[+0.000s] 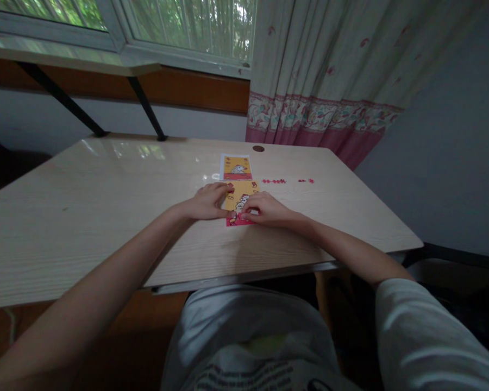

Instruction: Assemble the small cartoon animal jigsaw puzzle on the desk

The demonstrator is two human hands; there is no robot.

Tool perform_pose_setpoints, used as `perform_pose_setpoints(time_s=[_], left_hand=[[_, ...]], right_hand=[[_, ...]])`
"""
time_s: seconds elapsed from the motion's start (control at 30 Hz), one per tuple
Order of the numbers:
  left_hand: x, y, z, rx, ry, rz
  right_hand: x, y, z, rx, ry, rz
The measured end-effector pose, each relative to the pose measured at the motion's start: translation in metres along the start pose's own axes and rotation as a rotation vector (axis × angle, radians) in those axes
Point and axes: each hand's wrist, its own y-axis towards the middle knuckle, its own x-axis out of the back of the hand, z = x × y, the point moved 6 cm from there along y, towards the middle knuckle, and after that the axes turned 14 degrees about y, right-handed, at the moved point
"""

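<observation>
A yellow and red jigsaw puzzle (240, 190) with white cartoon animals lies flat on the table in front of me. My left hand (207, 202) rests at its left side, thumb and forefinger spread apart on its edge. Over the lower right part is my right hand (267, 209), thumb and forefinger pinched together at the red strip. Whatever sits between those fingertips is hidden. Right behind the puzzle lies a picture card (237, 168) in the same yellow and red, with a white border.
Small red loose pieces (274, 181) lie in a row right of the puzzle, with others (306, 181) farther right. The wooden table (106, 217) has a round cable hole (258, 148) at the back. A shelf (77, 60) on black legs stands back left, beside a curtain (309, 70).
</observation>
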Motion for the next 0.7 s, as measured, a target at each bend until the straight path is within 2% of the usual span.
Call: perform_pose_setpoints(time_s=[0.1, 0.23, 0.33, 0.43, 0.53, 0.7], left_hand=[[0.006, 0.0, -0.001, 0.021, -0.047, -0.061], [0.018, 0.002, -0.006, 0.018, -0.184, -0.18], [0.018, 0.003, -0.013, 0.017, -0.365, -0.166], [0.012, 0.003, -0.018, 0.04, -0.525, -0.122], [0.007, 0.004, -0.019, 0.083, -0.628, -0.13], [0.005, 0.002, -0.019, 0.118, -0.671, -0.157]], right_hand=[[0.005, -0.001, -0.002, -0.02, -0.007, -0.068], [0.023, -0.005, -0.007, -0.07, -0.011, -0.296], [0.03, -0.008, -0.009, -0.066, -0.007, -0.388], [0.032, -0.008, -0.007, -0.047, -0.018, -0.432], [0.029, -0.007, -0.006, -0.056, -0.029, -0.426], [0.028, -0.008, -0.003, -0.068, -0.036, -0.459]])
